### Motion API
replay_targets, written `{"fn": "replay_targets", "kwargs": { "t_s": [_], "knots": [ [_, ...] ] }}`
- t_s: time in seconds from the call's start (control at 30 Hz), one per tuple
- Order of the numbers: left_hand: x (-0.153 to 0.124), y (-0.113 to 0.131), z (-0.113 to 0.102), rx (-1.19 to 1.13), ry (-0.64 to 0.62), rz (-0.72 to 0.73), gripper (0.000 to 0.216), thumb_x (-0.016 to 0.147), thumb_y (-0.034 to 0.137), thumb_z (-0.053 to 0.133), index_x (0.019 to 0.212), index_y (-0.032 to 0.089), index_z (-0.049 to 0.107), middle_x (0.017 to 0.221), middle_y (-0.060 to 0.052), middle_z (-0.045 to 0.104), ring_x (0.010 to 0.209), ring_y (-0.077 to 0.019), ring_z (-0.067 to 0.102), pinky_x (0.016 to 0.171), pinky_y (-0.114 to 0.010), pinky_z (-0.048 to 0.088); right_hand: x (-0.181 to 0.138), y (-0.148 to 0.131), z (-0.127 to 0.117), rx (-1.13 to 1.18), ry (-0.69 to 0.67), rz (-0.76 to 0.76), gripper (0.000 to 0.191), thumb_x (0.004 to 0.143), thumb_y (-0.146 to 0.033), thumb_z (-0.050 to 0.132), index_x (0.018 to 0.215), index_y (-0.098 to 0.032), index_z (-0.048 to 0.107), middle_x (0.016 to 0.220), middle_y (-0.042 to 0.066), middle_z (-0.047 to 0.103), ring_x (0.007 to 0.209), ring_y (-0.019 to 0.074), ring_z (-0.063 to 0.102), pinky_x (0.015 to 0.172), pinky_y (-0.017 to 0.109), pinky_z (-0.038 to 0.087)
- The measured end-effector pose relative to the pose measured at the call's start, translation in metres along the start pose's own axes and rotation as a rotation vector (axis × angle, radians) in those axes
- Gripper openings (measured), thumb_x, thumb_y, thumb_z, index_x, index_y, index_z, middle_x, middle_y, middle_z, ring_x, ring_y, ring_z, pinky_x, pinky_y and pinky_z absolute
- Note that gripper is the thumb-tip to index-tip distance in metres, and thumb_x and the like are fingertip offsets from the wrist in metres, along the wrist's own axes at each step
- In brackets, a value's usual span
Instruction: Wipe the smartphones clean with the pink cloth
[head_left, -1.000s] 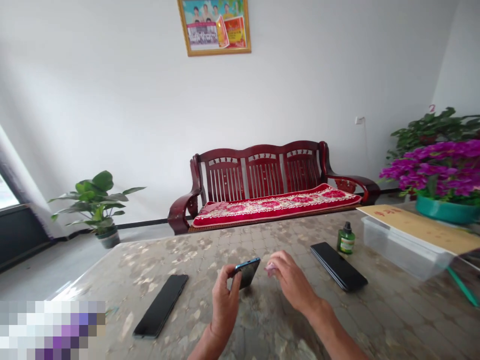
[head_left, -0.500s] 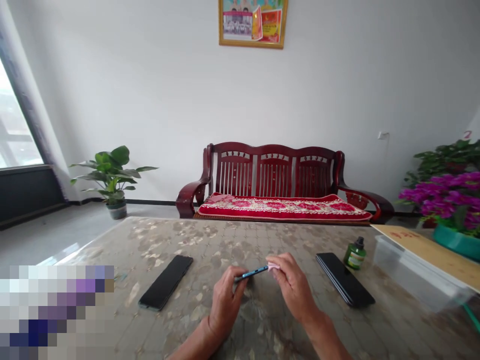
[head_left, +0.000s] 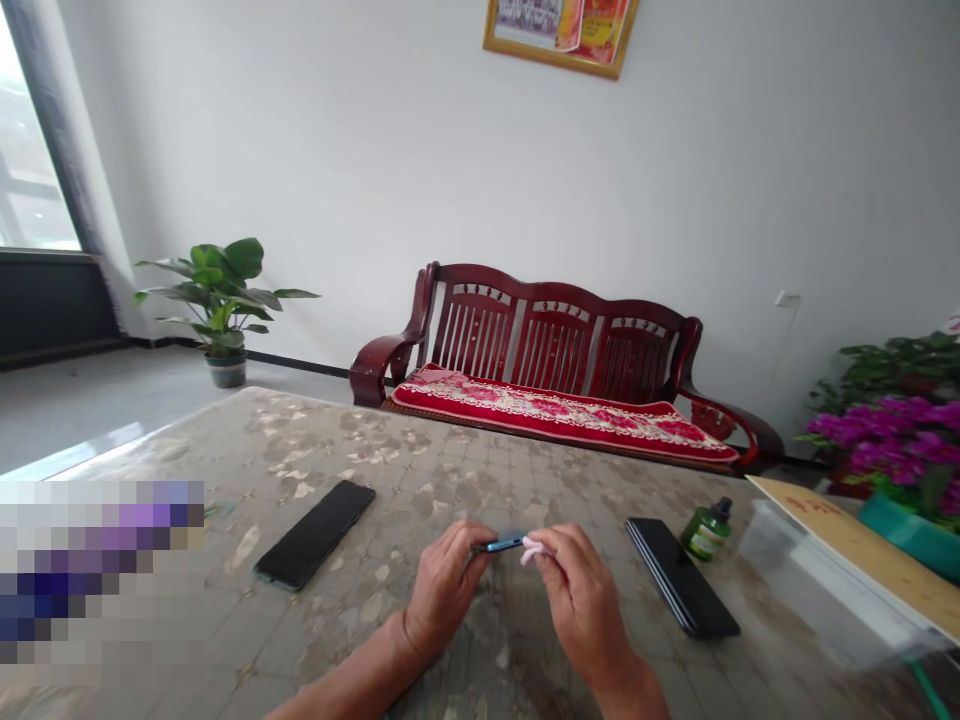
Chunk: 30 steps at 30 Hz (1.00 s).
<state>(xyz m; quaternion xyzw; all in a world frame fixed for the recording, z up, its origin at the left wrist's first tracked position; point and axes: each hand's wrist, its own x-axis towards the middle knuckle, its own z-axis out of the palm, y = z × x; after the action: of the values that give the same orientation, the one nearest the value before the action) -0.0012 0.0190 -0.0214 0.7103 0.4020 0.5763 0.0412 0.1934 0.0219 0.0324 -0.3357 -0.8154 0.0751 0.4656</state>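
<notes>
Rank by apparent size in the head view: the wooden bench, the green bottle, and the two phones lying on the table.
1. Wooden bench, though farthest away.
2. Left phone and right phone: about alike, not ranked.
3. Green bottle.

Over the bench [head_left: 450,460], the left hand [head_left: 442,590] pinches a blue phone [head_left: 501,544] edge-on, the right hand's [head_left: 577,590] pink cloth [head_left: 534,550] touching its three-o'clock end.

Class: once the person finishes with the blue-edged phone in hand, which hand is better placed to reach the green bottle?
Probably the right hand: the bottle stands on its side of the table, just beyond the black phone. The left hand holds the blue-edged phone.
</notes>
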Motion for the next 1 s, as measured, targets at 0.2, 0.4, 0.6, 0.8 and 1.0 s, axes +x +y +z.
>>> {"fn": "replay_targets", "kwargs": {
  "t_s": [0.2,0.4,0.6,0.8,1.0],
  "knots": [
    [0.000,0.005,-0.002,0.016,-0.019,-0.022,0.013,0.097,0.023,0.048,0.096,0.022,0.061,0.085,-0.003,0.067,0.079,-0.0170,0.064,0.074,-0.027,0.051,-0.002,-0.007,0.004,-0.086,0.007,-0.017,0.017,0.099,-0.020,0.042,0.103,-0.025,0.059,0.090,0.004,0.061,0.085,0.0178,0.061,0.076,0.029,0.050],
    [-0.002,0.004,0.000,0.021,-0.053,-0.007,0.014,0.098,0.023,0.047,0.098,0.022,0.060,0.087,-0.004,0.067,0.080,-0.0174,0.064,0.075,-0.028,0.051,-0.005,-0.012,0.005,-0.137,-0.041,-0.019,0.020,0.098,-0.020,0.040,0.095,-0.025,0.059,0.083,0.003,0.059,0.077,0.0177,0.060,0.071,0.028,0.048],
    [0.000,0.005,-0.001,0.042,-0.059,0.040,0.015,0.098,0.023,0.047,0.098,0.022,0.061,0.087,-0.005,0.069,0.080,-0.0174,0.065,0.075,-0.028,0.052,-0.005,-0.013,-0.001,-0.105,-0.032,0.050,0.020,0.098,-0.021,0.040,0.096,-0.025,0.059,0.082,0.003,0.060,0.074,0.0170,0.060,0.067,0.026,0.047],
    [0.001,0.009,-0.002,0.054,-0.052,0.078,0.015,0.097,0.021,0.047,0.098,0.022,0.061,0.085,-0.004,0.069,0.078,-0.0164,0.066,0.074,-0.026,0.052,-0.006,-0.014,-0.001,-0.043,-0.046,0.089,0.021,0.099,-0.024,0.039,0.100,-0.024,0.060,0.085,0.004,0.061,0.076,0.0171,0.061,0.068,0.026,0.049],
    [0.000,0.007,-0.001,0.096,-0.095,0.094,0.019,0.097,0.020,0.042,0.097,0.022,0.062,0.085,-0.005,0.069,0.078,-0.0169,0.065,0.075,-0.028,0.052,-0.007,-0.013,0.001,-0.048,-0.030,0.085,0.020,0.098,-0.023,0.041,0.101,-0.024,0.061,0.085,0.004,0.062,0.076,0.0166,0.061,0.068,0.026,0.049]
  ]
}}
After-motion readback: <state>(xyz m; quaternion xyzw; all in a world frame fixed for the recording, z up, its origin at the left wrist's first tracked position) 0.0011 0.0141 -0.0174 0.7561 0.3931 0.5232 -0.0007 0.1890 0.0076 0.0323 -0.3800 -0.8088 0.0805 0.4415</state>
